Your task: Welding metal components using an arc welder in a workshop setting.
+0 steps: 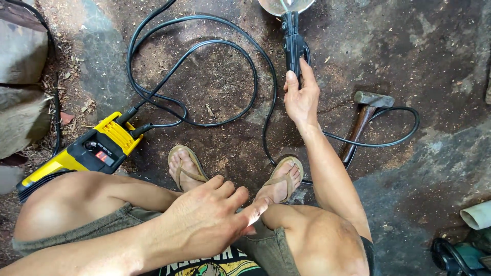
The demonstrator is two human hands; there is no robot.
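The fingers [306,71] of the right hand [302,97] are wrapped round the rear grip of a black electrode holder [295,46], thumb along its left side, so the tool is grasped and points toward 12 o'clock. At the holder's far tip, at the top edge of the view, sits a pale round metal dish [286,5], only partly in frame; whether the clamp bites its rim cannot be told.

The left hand [204,220] is released: fingers spread and loose, grasping nothing, hovering above the person's left knee low in the view, the fingertips pointing toward 3 o'clock.

A black cable [215,82] runs from the holder's handle and loops widely over the floor [409,51], a dark, stained slab strewn with sawdust. Its coils lead toward 8 o'clock to a yellow and black welding machine [87,153] lying just beside the left knee, with two leads plugged into its end. Another stretch of cable curves round at 3 o'clock of the right hand, passing a hammer [363,122] with a wooden handle and steel head that lies on the floor, near the right forearm.

Between the knees, two feet in tan sandals [186,166] rest flat on the floor. At 4 o'clock, at the frame's edge, a pale pipe end [478,214] shows.
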